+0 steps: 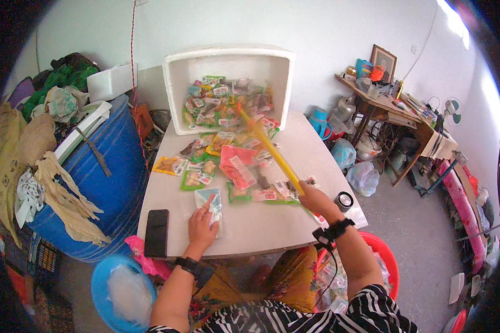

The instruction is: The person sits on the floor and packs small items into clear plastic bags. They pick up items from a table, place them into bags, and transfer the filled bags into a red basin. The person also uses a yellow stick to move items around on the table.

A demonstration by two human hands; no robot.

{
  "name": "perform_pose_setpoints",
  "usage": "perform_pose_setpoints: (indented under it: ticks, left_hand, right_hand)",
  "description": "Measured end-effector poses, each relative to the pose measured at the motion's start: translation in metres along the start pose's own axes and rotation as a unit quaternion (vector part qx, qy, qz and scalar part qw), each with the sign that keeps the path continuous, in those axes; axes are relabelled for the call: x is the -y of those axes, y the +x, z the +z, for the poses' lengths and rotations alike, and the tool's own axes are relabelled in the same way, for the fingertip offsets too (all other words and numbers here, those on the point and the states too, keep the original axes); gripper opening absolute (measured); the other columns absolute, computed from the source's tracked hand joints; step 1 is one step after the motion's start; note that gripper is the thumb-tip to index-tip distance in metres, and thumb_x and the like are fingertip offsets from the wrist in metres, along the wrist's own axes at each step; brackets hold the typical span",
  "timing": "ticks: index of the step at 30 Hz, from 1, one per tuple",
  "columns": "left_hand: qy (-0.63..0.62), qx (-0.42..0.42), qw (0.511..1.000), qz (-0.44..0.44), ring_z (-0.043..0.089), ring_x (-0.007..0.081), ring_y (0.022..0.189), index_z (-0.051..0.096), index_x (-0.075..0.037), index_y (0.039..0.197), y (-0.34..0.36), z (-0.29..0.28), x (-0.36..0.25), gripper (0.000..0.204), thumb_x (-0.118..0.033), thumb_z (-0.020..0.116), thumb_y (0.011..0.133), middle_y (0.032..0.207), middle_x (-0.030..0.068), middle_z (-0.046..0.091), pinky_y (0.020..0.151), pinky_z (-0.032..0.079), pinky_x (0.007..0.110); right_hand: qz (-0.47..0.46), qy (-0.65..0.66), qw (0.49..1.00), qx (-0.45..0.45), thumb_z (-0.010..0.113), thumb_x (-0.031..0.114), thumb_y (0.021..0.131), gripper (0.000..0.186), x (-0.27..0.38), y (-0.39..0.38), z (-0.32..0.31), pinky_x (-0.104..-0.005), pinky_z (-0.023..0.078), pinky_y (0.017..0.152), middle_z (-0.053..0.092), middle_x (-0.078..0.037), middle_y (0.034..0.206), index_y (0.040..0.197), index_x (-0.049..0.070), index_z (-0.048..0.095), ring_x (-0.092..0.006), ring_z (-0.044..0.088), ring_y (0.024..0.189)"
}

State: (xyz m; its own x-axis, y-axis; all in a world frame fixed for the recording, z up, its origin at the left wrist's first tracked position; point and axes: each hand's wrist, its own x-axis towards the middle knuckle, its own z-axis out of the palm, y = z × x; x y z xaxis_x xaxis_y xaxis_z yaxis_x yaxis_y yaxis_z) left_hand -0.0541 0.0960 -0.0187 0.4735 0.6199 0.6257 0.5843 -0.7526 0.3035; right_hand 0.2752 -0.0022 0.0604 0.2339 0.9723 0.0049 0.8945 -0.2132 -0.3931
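My right hand (pixel 316 202) is closed round the near end of a long yellow stick (pixel 276 154). The stick slants forward and left over a spread of small snack packets (pixel 208 173). Its orange far end is blurred, near the mouth of a white foam box (pixel 169 105). The box lies on its side with many colourful packets inside. Flat on a pale, clear plastic bag (pixel 201 196) rests my left hand (pixel 204 226), its index finger stretched out. A larger red packet (pixel 231 157) lies on the pile, beneath the stick.
On the table (pixel 250 230) are a black phone (pixel 156 233) at the left and a round black-and-silver object (pixel 344 201) at the right. Below stand a blue basin (pixel 103 297) with clear bags and a red basin (pixel 393 266) of packets. A blue barrel (pixel 97 194) borders the left.
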Motion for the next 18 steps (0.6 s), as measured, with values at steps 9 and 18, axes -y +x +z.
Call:
perform_pose_setpoints:
  ticks: [9, 18]
  left_hand:
    - [-0.023, 0.031, 0.999, -0.010, 0.048, 0.0248, 0.089, 0.046, 0.001, 0.065, 0.004, -0.005, -0.004, 0.013, -0.009, 0.053, 0.061, 0.128, 0.0005, 0.035, 0.074, 0.040, 0.034]
    - [-0.016, 0.006, 1.000, -0.003, 0.048, 0.0254, 0.088, 0.047, 0.001, 0.067, 0.001, -0.002, -0.001, 0.013, -0.010, 0.052, 0.062, 0.127, 0.0006, 0.036, 0.075, 0.039, 0.036]
  right_hand:
    - [0.075, 0.064, 0.995, 0.030, 0.046, 0.022, 0.077, 0.046, -0.002, -0.095, -0.021, -0.0424, 0.043, 0.067, 0.055, -0.025, 0.082, 0.119, 0.008, 0.033, -0.0375, 0.055, 0.077]
    - [0.000, 0.081, 0.994, -0.078, 0.048, 0.025, 0.076, 0.042, 0.002, -0.007, -0.017, -0.0417, 0.043, 0.067, 0.056, -0.023, 0.079, 0.114, 0.008, 0.037, -0.0363, 0.056, 0.074]
